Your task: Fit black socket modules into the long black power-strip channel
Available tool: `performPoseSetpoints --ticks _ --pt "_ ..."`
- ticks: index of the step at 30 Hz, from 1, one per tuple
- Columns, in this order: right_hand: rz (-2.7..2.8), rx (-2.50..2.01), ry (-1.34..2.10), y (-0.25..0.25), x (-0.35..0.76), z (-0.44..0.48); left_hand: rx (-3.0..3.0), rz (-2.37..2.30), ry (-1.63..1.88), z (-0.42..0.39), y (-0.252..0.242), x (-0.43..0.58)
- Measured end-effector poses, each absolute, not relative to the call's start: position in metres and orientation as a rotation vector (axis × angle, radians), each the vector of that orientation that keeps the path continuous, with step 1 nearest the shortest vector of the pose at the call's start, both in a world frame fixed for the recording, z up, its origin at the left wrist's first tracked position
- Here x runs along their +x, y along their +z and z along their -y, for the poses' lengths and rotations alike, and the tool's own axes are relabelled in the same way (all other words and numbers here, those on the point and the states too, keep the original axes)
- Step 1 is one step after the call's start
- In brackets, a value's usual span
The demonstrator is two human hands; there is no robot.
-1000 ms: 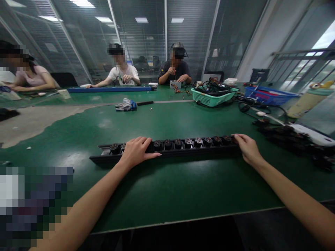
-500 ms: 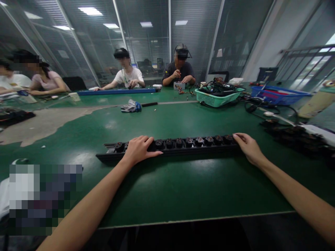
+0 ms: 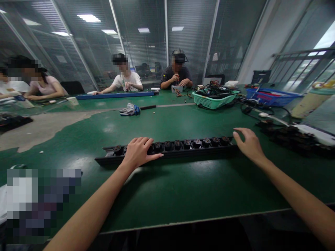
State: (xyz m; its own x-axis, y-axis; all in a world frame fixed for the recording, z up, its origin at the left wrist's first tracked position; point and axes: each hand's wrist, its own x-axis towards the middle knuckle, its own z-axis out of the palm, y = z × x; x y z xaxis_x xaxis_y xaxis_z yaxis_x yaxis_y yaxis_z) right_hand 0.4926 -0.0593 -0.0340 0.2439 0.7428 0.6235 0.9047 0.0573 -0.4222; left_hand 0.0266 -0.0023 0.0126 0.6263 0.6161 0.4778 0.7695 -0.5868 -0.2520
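Brace the black strip (image 3: pixel 172 155) on the green worktop (image 3: pixel 188 198) with the left hand (image 3: pixel 138 150), gripping across its left half — press evenly, without twisting. With the right hand (image 3: pixel 247 144) open beside the right end, touch the sockets (image 3: pixel 177 144) gently.

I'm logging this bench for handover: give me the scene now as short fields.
Workpiece: long black channel-shaped rail holding a row of black socket-like parts
Left hand: closed over the rail, toward its left end
Right hand: open at the rail's right end, contact unclear
Surface: glossy green tabletop
Beyond: crumpled grey-and-blue cloth bundle; mint-green perforated plastic basket heaped with dark cables
Right: pile of small black parts
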Motion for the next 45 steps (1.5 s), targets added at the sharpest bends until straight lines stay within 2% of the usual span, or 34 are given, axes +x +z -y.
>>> performPoseSetpoints --ticks 3,7,21,38,45 --pt "1.795 -1.717 -0.351 -0.012 0.487 0.052 -2.404 1.079 -0.521 0.009 0.012 0.037" --pt "1.942 -1.805 -0.194 0.002 0.472 0.041 -2.398 1.091 -0.487 0.010 0.008 0.042" --pt "1.991 -2.053 -0.109 -0.008 0.458 0.063 -2.376 1.131 -0.414 -0.004 -0.002 0.038" --pt "1.941 -2.045 -0.167 -0.013 0.456 0.058 -2.384 1.104 -0.440 -0.007 -0.003 0.037" --pt "1.892 -2.010 -0.071 -0.014 0.455 0.057 -2.377 1.112 -0.427 -0.007 -0.003 0.037"
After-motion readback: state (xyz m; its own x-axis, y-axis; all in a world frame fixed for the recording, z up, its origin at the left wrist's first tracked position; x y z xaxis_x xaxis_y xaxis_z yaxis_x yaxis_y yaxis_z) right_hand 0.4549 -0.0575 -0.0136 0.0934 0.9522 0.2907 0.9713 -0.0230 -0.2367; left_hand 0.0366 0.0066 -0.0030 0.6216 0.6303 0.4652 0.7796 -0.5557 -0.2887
